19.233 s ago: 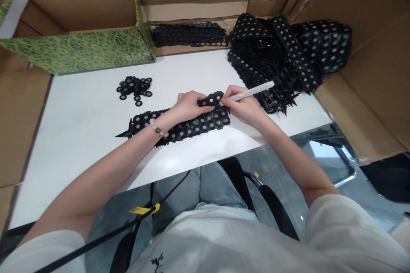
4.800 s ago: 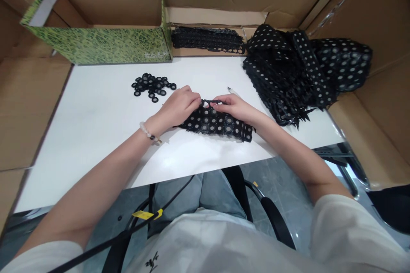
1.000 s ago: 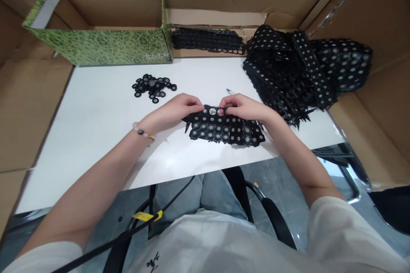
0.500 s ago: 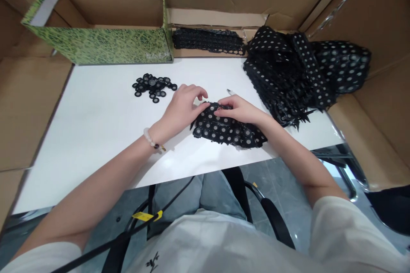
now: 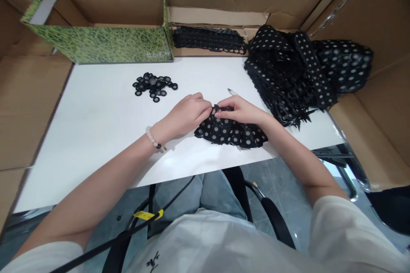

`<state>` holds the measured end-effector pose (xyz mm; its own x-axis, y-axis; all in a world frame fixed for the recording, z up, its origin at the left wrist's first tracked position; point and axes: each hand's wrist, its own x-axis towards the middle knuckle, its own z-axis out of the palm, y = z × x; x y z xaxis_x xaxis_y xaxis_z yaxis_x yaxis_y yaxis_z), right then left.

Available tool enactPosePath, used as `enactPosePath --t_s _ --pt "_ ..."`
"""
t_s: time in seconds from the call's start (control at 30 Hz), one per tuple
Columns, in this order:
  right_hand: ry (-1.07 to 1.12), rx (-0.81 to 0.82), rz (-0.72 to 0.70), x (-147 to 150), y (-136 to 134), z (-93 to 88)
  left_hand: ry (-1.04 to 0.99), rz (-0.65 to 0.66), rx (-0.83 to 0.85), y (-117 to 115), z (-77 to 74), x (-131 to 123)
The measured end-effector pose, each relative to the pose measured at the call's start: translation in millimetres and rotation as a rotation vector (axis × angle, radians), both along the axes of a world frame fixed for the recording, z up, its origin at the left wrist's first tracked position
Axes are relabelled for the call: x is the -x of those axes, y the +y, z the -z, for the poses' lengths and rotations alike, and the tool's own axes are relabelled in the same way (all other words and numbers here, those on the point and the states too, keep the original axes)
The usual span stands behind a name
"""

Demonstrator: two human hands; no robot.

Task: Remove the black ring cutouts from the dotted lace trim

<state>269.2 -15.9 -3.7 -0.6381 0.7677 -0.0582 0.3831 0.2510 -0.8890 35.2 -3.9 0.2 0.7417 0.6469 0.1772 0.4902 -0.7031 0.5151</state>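
Across the middle of a white surface (image 5: pixel 96 136), a black lace strip (image 5: pixel 230 133) dotted with round grey-centred holes, flat along its lower edge and bunched at its upper edge. Left hand (image 5: pixel 184 114) curled and closed, a beaded bracelet (image 5: pixel 153 137) at the wrist, fingertips on the bunched edge. Right hand (image 5: pixel 241 110) closed too, thumb and fingers pinching that same edge from the other side, the two hands almost meeting above the lace. Just past the right fingers, the tip of a white pen (image 5: pixel 232 91) on the surface, most of its length hidden behind the hand. Farther left, a loose cluster of small black rings (image 5: pixel 153 86). Along the back, a green patterned box (image 5: pixel 102 45) and a narrow black lace band (image 5: pixel 208 39) on cardboard. Off to the right, a tall lace heap (image 5: pixel 282 68), close beside the strip but apart from it.
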Motion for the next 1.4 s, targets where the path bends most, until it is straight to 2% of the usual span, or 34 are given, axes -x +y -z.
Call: enactPosePath --t_s 0.27,0.37,0.43,0.47,0.53,0.6,0.73,0.83,1.0,1.17,1.3,1.4 --pt "0.046 0.094 0.220 3 -1 -1.9 -0.227 -0.243 0.172 16 6.2 6" --pt "0.041 0.150 0.275 1 -1 0.0 -0.460 -0.484 0.275 27 9.6 14" --pt "0.062 0.196 0.302 -1 -1 -0.4 -0.587 -0.644 0.255 33 8.9 20" --pt "0.077 0.228 0.315 -2 -1 -1.1 -0.592 -0.674 0.225 33 7.8 22" --pt "0.104 0.296 0.345 -2 -1 -2.3 -0.494 -0.628 0.137 30 5.3 22" --pt "0.124 0.338 0.369 0 -1 -2.9 -0.310 -0.498 0.010 20 4.0 15" --pt "0.167 0.321 0.359 3 0 -2.9 -0.015 -0.297 -0.172 -2 7.0 -3" --pt "0.172 0.293 0.306 3 0 -3.2 0.015 -0.247 -0.159 -8 10.8 -9" --pt "0.156 0.246 0.243 1 -1 -3.3 -0.020 -0.242 -0.042 3 16.5 -1" --pt "0.124 0.247 0.255 0 -2 -0.7 -0.100 -0.107 0.112 14 20.5 4" --pt "0.065 0.239 0.272 -2 0 0.9 -0.160 -0.151 0.165 23 17.3 11" --pt "0.037 0.231 0.288 -5 1 1.7 -0.235 -0.390 0.149 37 13.2 28"
